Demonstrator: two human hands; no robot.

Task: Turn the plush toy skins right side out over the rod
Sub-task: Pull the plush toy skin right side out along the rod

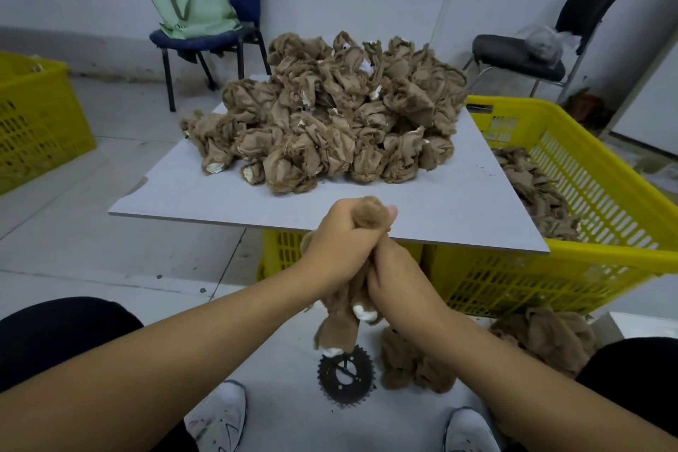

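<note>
Plush toy skin [348,308], brown with white tips, is bunched between both hands just in front of the near edge of the counter [422,209]. The left hand [339,242] has its fingers curled tight round the upper part, where a furry brown knob pokes out beside the thumb. The right hand [398,277] grips the skin just below, touching the left hand, and limbs of the skin dangle beneath both. Any rod inside the skin is hidden; only a dark toothed disc [345,376] shows on the floor right under the dangling limbs, between two white shoes.

A yellow crate [594,194] to the right, partly under the counter, holds a layer of flat brown skins [532,191]; how deep they go cannot be made out. A second yellow crate [36,121] at far left is cut off by the frame edge, and its contents are unclear. On the counter sits a big heap of crumpled tan skins [337,114]. More brown skins [543,338] lie on the floor near the right knee.

A blue chair [220,11] carries a green bag [194,13] whose printing is too small to read. A black chair [557,33] holds a clear plastic bag with something grey inside.
</note>
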